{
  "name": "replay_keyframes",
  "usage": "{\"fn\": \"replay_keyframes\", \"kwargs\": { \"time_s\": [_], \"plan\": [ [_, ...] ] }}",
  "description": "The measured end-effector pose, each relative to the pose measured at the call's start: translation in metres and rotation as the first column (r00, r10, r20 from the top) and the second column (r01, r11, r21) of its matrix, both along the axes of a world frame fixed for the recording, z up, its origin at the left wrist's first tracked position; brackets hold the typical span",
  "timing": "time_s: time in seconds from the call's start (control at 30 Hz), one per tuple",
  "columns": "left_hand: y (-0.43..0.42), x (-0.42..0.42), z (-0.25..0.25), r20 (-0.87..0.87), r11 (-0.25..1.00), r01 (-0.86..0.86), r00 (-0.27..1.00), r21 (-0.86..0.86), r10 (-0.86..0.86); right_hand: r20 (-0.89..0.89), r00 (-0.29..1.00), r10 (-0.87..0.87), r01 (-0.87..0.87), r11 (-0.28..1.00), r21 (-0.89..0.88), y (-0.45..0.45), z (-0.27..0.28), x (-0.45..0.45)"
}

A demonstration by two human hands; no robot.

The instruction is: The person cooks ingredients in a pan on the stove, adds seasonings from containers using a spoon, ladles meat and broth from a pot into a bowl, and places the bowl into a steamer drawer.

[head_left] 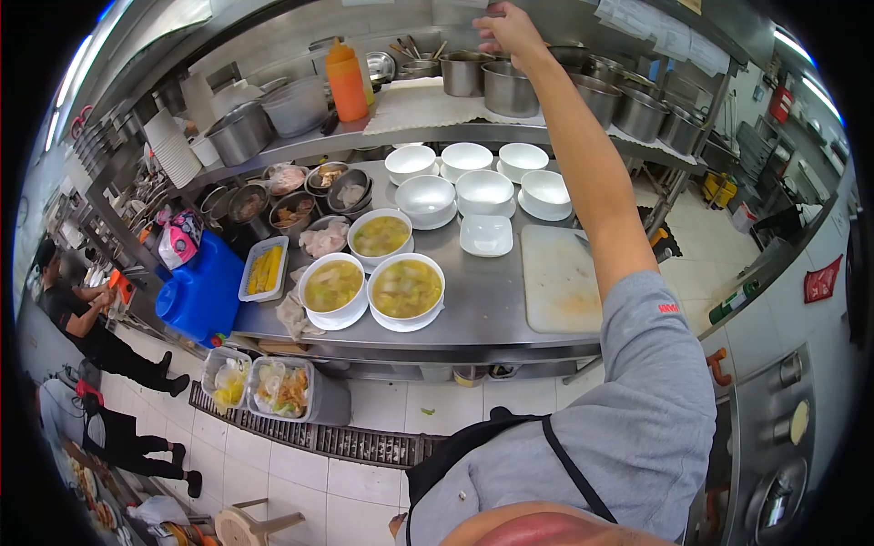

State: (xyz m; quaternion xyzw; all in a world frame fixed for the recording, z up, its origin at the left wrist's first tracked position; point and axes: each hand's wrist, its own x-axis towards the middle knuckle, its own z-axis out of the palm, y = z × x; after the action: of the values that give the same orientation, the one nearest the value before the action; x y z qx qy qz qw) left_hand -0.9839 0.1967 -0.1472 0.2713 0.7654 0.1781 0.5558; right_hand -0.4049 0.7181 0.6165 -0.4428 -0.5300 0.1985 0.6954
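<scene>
Steel bench, tiled floor, pretty cramped kitchen, two co-workers off left. Count: three soup bowls, six round white bowls, one square dish, one cutting board. Right hand's up by some white paper above the shelf; can't tell if its grip's pinching. Left hand's grip, can't tell either.
</scene>
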Motion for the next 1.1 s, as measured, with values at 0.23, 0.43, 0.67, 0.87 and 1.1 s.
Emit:
{"fn": "replay_keyframes", "kwargs": {
  "time_s": [0.23, 0.43, 0.67, 0.87, 1.1],
  "plan": [
    [0.013, 0.017, 0.005, -0.022, 0.999, 0.026, 0.999, -0.022, -0.027, 0.051, 0.996, 0.067, -0.067, 0.998, -0.005, 0.011, -0.003, 0.006],
    [0.031, 0.027, 0.01, -0.033, 0.998, 0.058, 0.998, -0.017, -0.059, 0.026, 0.99, 0.135, -0.136, 0.99, 0.021, 0.015, 0.0, 0.009],
    [0.042, 0.031, 0.013, -0.041, 0.994, 0.104, 0.994, -0.017, -0.105, 0.049, 0.994, 0.095, -0.096, 0.995, 0.02, 0.017, 0.001, 0.01],
    [0.048, 0.031, 0.012, -0.047, 0.99, 0.142, 0.989, -0.018, -0.143, 0.034, 0.99, 0.14, -0.14, 0.99, 0.009, 0.012, 0.003, 0.012],
    [0.053, 0.028, 0.012, -0.066, 0.977, 0.212, 0.975, -0.015, -0.212, 0.078, 0.996, -0.044, 0.044, 0.999, 0.001, -0.003, 0.004, 0.003]
  ]
}}
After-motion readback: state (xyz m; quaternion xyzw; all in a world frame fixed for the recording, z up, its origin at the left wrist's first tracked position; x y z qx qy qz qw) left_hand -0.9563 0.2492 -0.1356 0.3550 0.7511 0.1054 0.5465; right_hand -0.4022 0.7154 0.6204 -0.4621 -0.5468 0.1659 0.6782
